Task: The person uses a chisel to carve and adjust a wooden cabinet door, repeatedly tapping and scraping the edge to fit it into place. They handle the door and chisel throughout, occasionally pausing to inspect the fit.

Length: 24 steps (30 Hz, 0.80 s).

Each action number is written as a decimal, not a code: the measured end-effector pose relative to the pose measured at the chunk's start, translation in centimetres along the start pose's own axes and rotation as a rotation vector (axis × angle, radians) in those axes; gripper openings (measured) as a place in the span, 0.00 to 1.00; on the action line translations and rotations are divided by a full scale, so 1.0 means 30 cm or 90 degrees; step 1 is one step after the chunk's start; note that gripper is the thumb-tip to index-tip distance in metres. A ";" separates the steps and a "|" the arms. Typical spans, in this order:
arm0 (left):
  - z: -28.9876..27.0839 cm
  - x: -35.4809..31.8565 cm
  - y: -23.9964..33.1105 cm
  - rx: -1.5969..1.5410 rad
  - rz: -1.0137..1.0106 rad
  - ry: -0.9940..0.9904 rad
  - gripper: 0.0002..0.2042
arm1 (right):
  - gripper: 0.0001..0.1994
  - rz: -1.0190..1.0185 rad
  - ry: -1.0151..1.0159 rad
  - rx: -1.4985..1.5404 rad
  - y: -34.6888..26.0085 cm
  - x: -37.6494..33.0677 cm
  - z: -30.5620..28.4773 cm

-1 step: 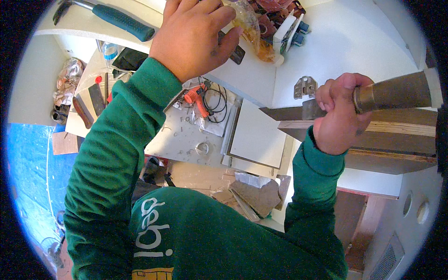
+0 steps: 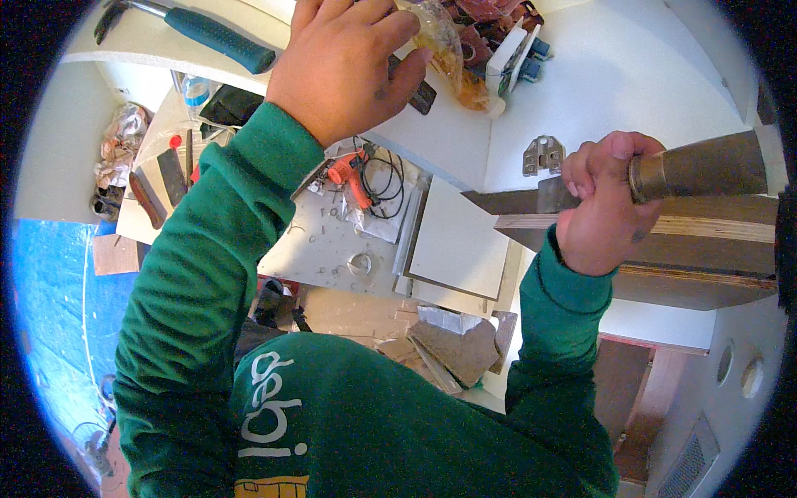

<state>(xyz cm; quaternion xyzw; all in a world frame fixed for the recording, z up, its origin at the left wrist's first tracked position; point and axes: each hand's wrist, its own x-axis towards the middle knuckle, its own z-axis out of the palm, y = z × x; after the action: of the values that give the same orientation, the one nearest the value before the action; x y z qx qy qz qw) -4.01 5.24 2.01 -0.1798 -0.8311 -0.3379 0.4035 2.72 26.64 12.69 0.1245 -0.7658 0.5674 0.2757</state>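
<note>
My left hand is up at the top middle, fingers curled round a dark, flat bar-like piece. Only an end of that piece shows past the thumb, so its kind is hidden. At the right, my right hand is closed at the ringed end of a brown tapered cylinder. A flat dark strip pokes out on the other side of this fist; whether it belongs to the cylinder I cannot tell. Brown boards with layered plywood edges lie just under the right hand. Beside its knuckles is a metal hinge plate.
A hammer with a teal grip rests on the upper-left ledge. Plastic bags and a white switch plate lie beyond my left hand. Below are an orange corded tool, a white panel, a handsaw and board offcuts.
</note>
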 end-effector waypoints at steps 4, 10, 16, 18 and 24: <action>-0.002 -0.003 -0.001 -0.001 0.006 0.005 0.10 | 0.14 -0.027 0.040 0.003 0.016 -0.011 0.003; 0.030 -0.003 -0.028 0.034 0.022 0.029 0.12 | 0.14 -0.043 0.074 0.011 0.013 -0.025 -0.001; 0.047 -0.008 -0.038 0.086 0.046 0.039 0.13 | 0.12 -0.052 0.042 -0.006 0.005 -0.037 -0.010; 0.035 -0.005 -0.027 0.058 0.034 0.034 0.12 | 0.13 -0.073 0.052 0.000 0.011 -0.038 -0.007; -0.003 0.006 -0.007 -0.007 0.034 0.026 0.11 | 0.14 -0.086 0.028 -0.004 0.011 -0.043 -0.009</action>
<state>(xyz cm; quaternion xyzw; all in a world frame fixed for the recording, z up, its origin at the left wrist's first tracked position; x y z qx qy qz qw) -4.19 5.04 2.10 -0.1973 -0.8159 -0.3349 0.4280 3.68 26.83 11.74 0.1625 -0.7513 0.5477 0.3304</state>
